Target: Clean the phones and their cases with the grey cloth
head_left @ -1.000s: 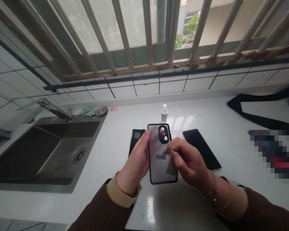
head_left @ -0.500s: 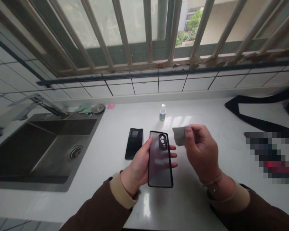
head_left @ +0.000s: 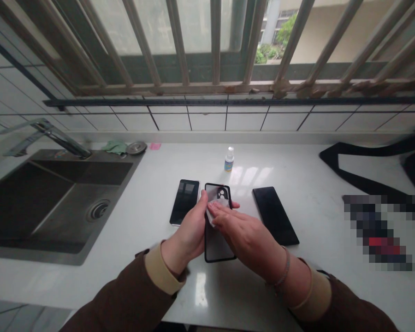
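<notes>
My left hand [head_left: 186, 235] grips a translucent phone case [head_left: 217, 244] with a black rim and camera cutout, held over the white counter [head_left: 297, 161]. My right hand [head_left: 244, 230] lies flat across the case, pressing a small grey cloth [head_left: 210, 212] onto it near the camera cutout. A black phone [head_left: 185, 200] lies on the counter just left of the case. Another black phone [head_left: 275, 214] lies to the right of my right hand.
A small white spray bottle [head_left: 228, 159] stands behind the case. A steel sink [head_left: 48, 203] with a faucet [head_left: 51, 136] fills the left. A green rag [head_left: 115, 147] and a drain plug [head_left: 136, 147] sit by its far edge. A black strap [head_left: 352, 177] crosses the right.
My right hand had lifted the grey cloth off the case and up to the right; now it has come back down and presses the cloth flat on the case. The view shifted slightly.
</notes>
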Available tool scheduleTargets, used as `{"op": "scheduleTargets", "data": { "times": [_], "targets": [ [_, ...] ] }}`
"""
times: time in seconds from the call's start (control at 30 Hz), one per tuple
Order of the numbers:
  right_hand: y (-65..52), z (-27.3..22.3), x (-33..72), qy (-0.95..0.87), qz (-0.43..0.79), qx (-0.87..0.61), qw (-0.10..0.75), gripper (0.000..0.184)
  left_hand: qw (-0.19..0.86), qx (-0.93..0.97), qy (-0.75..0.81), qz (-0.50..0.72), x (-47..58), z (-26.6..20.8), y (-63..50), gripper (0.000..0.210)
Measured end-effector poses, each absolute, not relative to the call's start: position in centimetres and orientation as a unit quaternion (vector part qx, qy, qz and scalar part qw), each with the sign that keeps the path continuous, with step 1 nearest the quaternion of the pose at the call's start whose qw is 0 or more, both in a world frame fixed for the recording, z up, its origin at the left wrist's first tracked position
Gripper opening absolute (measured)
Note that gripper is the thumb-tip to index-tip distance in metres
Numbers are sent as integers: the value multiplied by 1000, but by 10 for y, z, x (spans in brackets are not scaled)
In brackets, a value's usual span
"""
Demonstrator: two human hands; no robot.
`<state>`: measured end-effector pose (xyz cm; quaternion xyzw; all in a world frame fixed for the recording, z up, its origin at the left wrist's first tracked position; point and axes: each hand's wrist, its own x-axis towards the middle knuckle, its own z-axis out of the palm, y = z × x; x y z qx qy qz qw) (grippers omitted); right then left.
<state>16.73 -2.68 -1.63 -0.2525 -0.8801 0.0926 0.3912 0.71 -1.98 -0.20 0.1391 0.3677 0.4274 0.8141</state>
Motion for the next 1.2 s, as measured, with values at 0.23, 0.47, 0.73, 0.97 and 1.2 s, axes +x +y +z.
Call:
{"op": "scheduleTargets", "data": {
  "times": [0.23,0.47,0.73,0.97,1.2],
  "targets": [
    [-46,-11,165,-832,249,-242,432,22,771,147,392,479,-9,2,-10,73],
    [-20,-7,183,-493,362,-501,612,20,795,177,339,471,-5,4,-11,64],
    [-15,-18,184,-826,69,-383,408,38,814,131,345,449,1,0,-16,60],
    [-23,-14,180,-881,34,-346,322,34,771,120,373,502,2,0,-17,56],
    [-22,-11,176,-866,71,-327,371,26,774,105,375,499,2,-3,-18,54]
  ]
}}
